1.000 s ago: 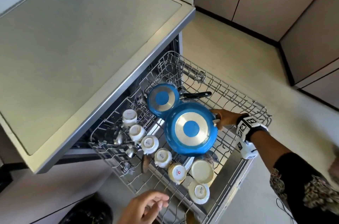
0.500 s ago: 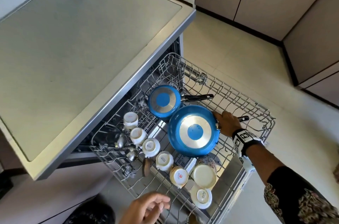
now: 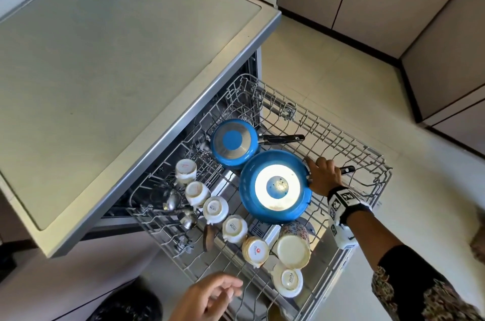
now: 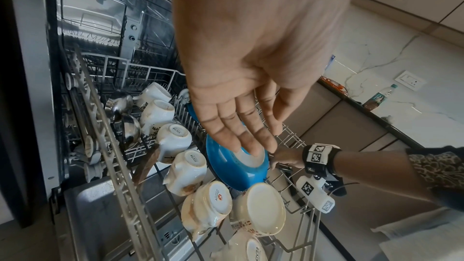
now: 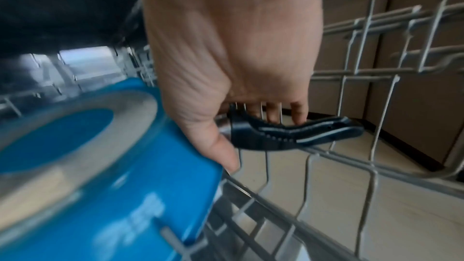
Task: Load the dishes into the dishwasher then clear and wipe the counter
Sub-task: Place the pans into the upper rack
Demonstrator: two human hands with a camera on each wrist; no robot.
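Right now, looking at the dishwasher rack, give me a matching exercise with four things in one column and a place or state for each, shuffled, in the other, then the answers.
Things
1. large blue pan
2. small blue pan
3. left hand
4. patterned bowl

Places or states
A. open, holding nothing, at the near edge of the rack
B. upside down just in front of the large pan
C. handle gripped by the right hand
D. furthest back, black handle free

Pairs: 1-C, 2-D, 3-A, 4-B
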